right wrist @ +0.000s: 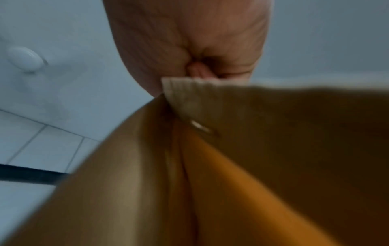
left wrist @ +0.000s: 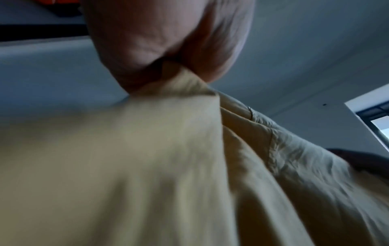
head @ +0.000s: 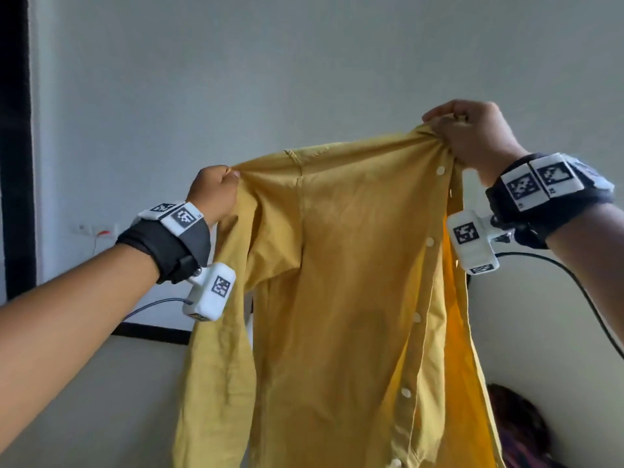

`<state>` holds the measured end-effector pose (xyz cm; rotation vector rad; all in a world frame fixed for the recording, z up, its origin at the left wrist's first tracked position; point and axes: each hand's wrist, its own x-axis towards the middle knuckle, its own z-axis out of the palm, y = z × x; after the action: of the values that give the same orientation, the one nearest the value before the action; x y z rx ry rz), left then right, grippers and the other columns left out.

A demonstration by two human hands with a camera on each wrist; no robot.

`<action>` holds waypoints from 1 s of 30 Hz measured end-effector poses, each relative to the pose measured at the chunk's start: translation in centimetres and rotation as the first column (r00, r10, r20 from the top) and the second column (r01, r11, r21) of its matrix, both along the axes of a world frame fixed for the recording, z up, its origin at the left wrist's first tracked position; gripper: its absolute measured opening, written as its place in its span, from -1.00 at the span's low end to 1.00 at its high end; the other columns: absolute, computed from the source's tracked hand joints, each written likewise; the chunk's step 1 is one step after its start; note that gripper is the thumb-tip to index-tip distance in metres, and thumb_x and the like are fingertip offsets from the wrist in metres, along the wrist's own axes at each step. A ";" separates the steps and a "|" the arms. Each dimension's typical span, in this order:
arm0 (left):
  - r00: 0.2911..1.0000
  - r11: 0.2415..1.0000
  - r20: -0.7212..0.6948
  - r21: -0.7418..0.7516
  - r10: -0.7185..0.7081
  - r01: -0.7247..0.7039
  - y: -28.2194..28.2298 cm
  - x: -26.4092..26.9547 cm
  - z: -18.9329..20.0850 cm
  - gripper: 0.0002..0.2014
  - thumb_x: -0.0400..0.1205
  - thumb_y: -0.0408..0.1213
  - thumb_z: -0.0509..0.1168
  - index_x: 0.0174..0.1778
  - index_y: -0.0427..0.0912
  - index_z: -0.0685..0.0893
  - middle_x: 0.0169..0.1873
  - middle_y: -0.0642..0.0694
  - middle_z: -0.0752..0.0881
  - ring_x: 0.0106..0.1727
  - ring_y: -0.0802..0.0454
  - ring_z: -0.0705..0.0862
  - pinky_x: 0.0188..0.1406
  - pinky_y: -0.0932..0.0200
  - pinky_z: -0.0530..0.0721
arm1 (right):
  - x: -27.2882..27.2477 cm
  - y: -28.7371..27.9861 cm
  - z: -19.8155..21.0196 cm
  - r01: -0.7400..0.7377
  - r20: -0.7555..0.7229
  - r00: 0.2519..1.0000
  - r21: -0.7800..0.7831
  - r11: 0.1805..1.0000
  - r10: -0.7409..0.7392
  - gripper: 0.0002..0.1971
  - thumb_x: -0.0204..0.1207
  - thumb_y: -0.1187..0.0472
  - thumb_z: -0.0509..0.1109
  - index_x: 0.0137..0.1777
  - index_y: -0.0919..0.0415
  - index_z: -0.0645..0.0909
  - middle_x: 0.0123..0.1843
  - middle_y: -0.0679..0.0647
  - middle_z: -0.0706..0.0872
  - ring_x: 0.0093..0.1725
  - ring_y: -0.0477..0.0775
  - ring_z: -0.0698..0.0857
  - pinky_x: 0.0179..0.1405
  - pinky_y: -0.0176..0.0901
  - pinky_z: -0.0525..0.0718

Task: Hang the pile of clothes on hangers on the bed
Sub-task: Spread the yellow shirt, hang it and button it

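Observation:
A mustard-yellow button-up shirt (head: 337, 282) hangs in the air in front of me, spread between both hands, its white buttons running down the right side. My left hand (head: 219, 187) pinches the shirt at its left shoulder, fingers curled tight on the cloth (left wrist: 168, 116). My right hand (head: 469, 130), held higher, grips the top of the shirt near the collar and button placket (right wrist: 231, 133). No hanger shows in any view.
A pale wall (head: 304, 62) fills the background, with a dark vertical frame (head: 17, 146) at the left. A dark patterned garment (head: 520, 430) lies low at the right. Cables (head: 574, 288) trail from both wrist cameras.

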<state>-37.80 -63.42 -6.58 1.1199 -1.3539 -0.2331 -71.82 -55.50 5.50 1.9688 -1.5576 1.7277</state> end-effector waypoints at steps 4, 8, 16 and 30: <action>1.000 0.992 -0.006 0.128 0.011 -0.011 -4.2 -0.7 -5.4 -0.57 0.74 -0.27 0.15 -0.46 -0.11 0.23 -0.48 -0.05 0.28 -0.43 -0.03 0.27 -0.43 0.11 0.23 | -1.4 -5.0 -7.7 -0.055 0.055 0.998 0.242 0.969 0.042 -0.81 0.70 0.23 0.33 0.08 0.06 0.79 -0.05 -0.01 0.77 -0.19 -0.06 0.70 -0.24 -0.22 0.72; 1.000 0.935 -0.022 0.355 0.009 0.000 -9.9 -1.4 -11.8 -0.57 0.67 -0.27 0.22 -0.52 -0.10 0.26 -0.50 -0.08 0.30 -0.43 -0.08 0.31 -0.38 0.12 0.26 | -3.3 -11.7 -16.4 -0.243 0.282 0.951 0.417 0.876 0.130 -0.84 0.71 0.21 0.37 0.10 0.19 0.78 -0.06 0.11 0.77 -0.21 0.04 0.66 -0.13 -0.04 0.71; 0.989 0.895 0.097 0.442 -0.112 0.058 -21.5 -6.3 -18.7 -0.51 0.57 -0.15 0.19 0.46 -0.04 0.47 0.39 -0.13 0.60 0.37 -0.15 0.60 0.31 0.02 0.55 | -3.1 -28.0 -26.5 -0.304 0.526 0.850 0.516 0.801 -0.016 -0.49 0.77 0.11 0.25 0.69 -0.10 0.30 0.26 0.12 0.69 0.04 0.11 0.77 -0.08 0.01 0.81; 0.772 0.681 0.358 0.721 -0.526 0.130 -3.0 -9.3 -43.9 -0.80 0.56 -0.40 0.36 -0.16 0.04 0.72 -0.18 0.07 0.69 -0.18 0.10 0.69 -0.19 0.18 0.67 | 2.6 -6.6 -52.9 -0.105 -0.126 0.920 0.833 0.543 0.371 -0.58 0.54 0.14 0.36 0.40 -0.15 0.60 -0.02 -0.15 0.71 -0.04 -0.09 0.68 -0.12 -0.21 0.58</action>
<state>-47.13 -66.39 -50.53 1.5919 -2.1034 -0.7824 -69.20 -62.14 -47.44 2.7797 -2.2989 0.6433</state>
